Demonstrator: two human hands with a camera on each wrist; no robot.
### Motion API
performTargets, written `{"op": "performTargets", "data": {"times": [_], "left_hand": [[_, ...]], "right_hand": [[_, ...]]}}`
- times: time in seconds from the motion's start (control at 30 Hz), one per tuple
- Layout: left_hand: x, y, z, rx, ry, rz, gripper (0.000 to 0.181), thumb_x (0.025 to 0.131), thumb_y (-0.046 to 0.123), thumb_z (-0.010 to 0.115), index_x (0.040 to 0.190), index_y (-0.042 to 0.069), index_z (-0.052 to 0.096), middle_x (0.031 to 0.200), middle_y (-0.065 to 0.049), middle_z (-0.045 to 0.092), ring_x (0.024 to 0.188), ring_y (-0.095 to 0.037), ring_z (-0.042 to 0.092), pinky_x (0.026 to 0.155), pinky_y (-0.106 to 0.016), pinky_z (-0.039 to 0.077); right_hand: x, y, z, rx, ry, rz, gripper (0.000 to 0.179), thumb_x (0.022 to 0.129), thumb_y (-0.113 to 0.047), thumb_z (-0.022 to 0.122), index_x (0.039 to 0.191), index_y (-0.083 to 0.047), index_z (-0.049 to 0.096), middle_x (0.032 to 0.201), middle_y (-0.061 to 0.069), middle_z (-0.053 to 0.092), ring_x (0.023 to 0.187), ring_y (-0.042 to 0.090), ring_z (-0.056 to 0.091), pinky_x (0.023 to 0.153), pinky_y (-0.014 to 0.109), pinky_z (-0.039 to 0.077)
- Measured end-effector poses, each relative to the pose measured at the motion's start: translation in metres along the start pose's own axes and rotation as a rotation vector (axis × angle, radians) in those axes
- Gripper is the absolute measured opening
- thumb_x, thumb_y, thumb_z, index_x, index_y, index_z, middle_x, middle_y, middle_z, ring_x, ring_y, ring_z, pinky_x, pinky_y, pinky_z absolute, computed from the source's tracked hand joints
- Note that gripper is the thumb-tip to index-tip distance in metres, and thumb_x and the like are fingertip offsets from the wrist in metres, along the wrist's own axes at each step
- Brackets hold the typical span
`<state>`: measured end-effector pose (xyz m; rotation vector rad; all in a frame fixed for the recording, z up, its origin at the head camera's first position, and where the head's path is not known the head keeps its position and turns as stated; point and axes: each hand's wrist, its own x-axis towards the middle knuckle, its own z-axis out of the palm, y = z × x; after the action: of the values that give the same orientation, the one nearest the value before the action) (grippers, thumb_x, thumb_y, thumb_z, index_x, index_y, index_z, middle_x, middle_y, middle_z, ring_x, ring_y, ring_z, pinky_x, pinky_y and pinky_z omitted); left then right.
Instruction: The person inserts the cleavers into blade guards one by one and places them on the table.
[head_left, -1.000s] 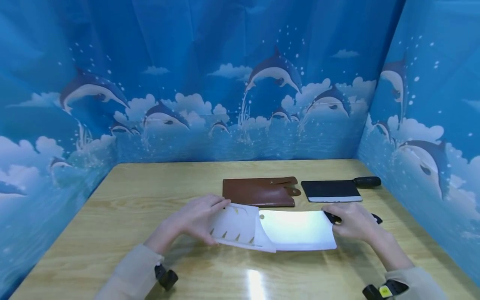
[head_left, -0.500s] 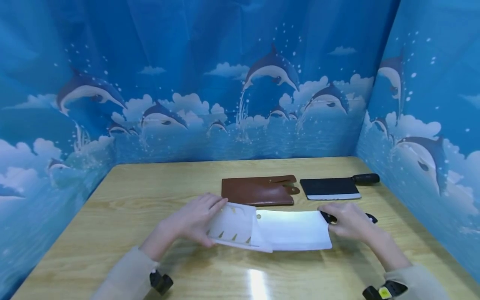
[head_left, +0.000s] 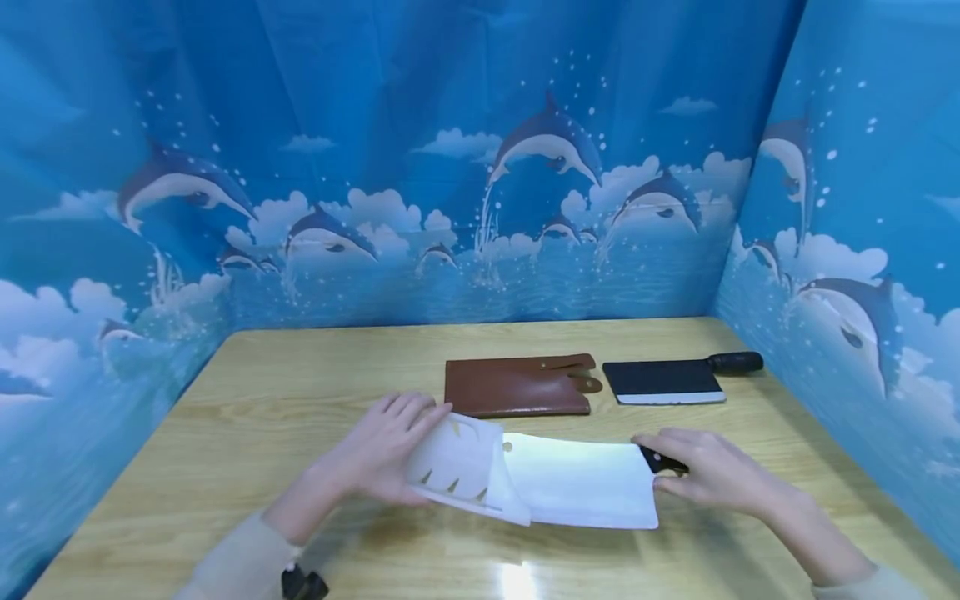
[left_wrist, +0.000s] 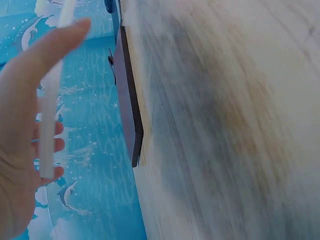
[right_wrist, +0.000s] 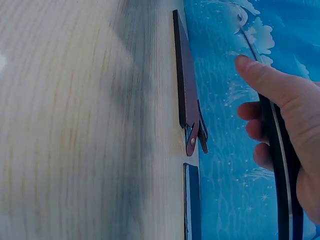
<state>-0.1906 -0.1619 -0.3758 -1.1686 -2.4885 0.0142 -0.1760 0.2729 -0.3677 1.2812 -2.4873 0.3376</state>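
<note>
My left hand [head_left: 386,454] grips the closed end of a white plastic knife sheath [head_left: 459,467], thumb below and fingers on top; in the left wrist view the sheath [left_wrist: 49,115] shows edge-on. The front end of a cleaver's shiny blade [head_left: 581,482] sits in the sheath's mouth, most of the blade still bare. On the cleaver's black handle [head_left: 660,461] my right hand [head_left: 716,468] has its fingers curled. The right wrist view shows that riveted handle [right_wrist: 281,165] in the palm. Both pieces are held above the table, tilted slightly down to the right.
Behind the hands lies a brown leather sheath [head_left: 510,387] with strap flaps. To its right is a second cleaver with a black blade [head_left: 663,379] and dark handle [head_left: 735,362]. Dolphin-print curtains [head_left: 420,167] enclose the wooden table [head_left: 300,375] at the back and sides.
Both hands have shifted a little left and toward the person, carrying the sheath and cleaver along. The two pieces slope more to the right. The visible length of blade looks about the same.
</note>
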Motion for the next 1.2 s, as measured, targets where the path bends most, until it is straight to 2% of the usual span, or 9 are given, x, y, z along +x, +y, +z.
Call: {"op": "performTargets", "data": {"times": [0.1, 0.2, 0.4, 0.63, 0.83, 1.07, 1.2], "left_hand": [[-0.002, 0.0, -0.001, -0.053, -0.003, 0.011, 0.114, 0.054, 0.073, 0.07, 0.141, 0.007, 0.038, 0.127, -0.013, 0.048, 0.115, -0.027, 0.046, 0.095, -0.048, 0.04], [-0.003, 0.001, -0.003, -0.114, 0.013, 0.021, 0.111, 0.055, 0.07, 0.072, 0.14, 0.007, 0.04, 0.127, -0.012, 0.048, 0.116, -0.026, 0.046, 0.096, -0.049, 0.039], [-0.003, 0.001, -0.009, -0.195, 0.058, 0.024, 0.108, 0.053, 0.065, 0.075, 0.138, 0.006, 0.044, 0.126, -0.012, 0.05, 0.114, -0.026, 0.047, 0.094, -0.05, 0.04], [-0.002, 0.003, -0.009, -0.193, 0.054, 0.017, 0.106, 0.052, 0.064, 0.076, 0.137, 0.008, 0.047, 0.125, -0.01, 0.051, 0.113, -0.024, 0.047, 0.093, -0.048, 0.04], [0.007, 0.008, -0.009, -0.183, 0.022, 0.015, 0.107, 0.053, 0.066, 0.075, 0.138, 0.01, 0.044, 0.126, -0.009, 0.05, 0.114, -0.023, 0.046, 0.094, -0.046, 0.04], [0.011, 0.012, -0.009, -0.18, -0.023, -0.042, 0.106, 0.054, 0.066, 0.074, 0.139, 0.01, 0.043, 0.129, -0.01, 0.049, 0.116, -0.024, 0.045, 0.095, -0.047, 0.039], [0.013, 0.014, -0.009, -0.187, -0.035, -0.067, 0.106, 0.055, 0.066, 0.074, 0.14, 0.011, 0.042, 0.13, -0.01, 0.048, 0.117, -0.025, 0.045, 0.096, -0.048, 0.038]], "right_hand": [[-0.002, 0.001, -0.004, 0.025, 0.011, -0.02, 0.052, 0.073, -0.021, 0.077, 0.121, -0.009, 0.062, 0.082, -0.005, 0.062, 0.064, -0.006, 0.046, 0.049, 0.015, 0.038], [-0.003, 0.001, -0.008, 0.048, 0.014, -0.024, 0.052, 0.076, -0.023, 0.075, 0.126, -0.015, 0.06, 0.08, -0.009, 0.06, 0.061, -0.009, 0.041, 0.049, 0.011, 0.035], [-0.004, 0.001, -0.013, 0.093, 0.055, -0.069, 0.05, 0.077, -0.02, 0.073, 0.125, -0.011, 0.059, 0.08, -0.01, 0.06, 0.063, -0.009, 0.045, 0.052, 0.009, 0.035], [0.0, -0.002, -0.016, 0.096, 0.044, -0.079, 0.049, 0.08, -0.02, 0.071, 0.126, -0.01, 0.058, 0.079, -0.013, 0.057, 0.063, -0.01, 0.042, 0.052, 0.008, 0.034], [0.013, -0.007, -0.013, 0.08, 0.012, -0.056, 0.046, 0.081, -0.019, 0.07, 0.124, -0.007, 0.059, 0.079, -0.012, 0.056, 0.062, -0.009, 0.04, 0.053, 0.009, 0.036], [0.023, -0.015, -0.005, 0.029, 0.007, -0.005, 0.042, 0.082, -0.024, 0.069, 0.121, -0.008, 0.062, 0.084, -0.001, 0.065, 0.065, 0.001, 0.057, 0.053, 0.02, 0.047], [0.028, -0.019, -0.001, 0.01, 0.028, 0.005, 0.042, 0.082, -0.026, 0.069, 0.12, -0.009, 0.062, 0.081, -0.003, 0.064, 0.061, -0.002, 0.053, 0.051, 0.019, 0.045]]}}
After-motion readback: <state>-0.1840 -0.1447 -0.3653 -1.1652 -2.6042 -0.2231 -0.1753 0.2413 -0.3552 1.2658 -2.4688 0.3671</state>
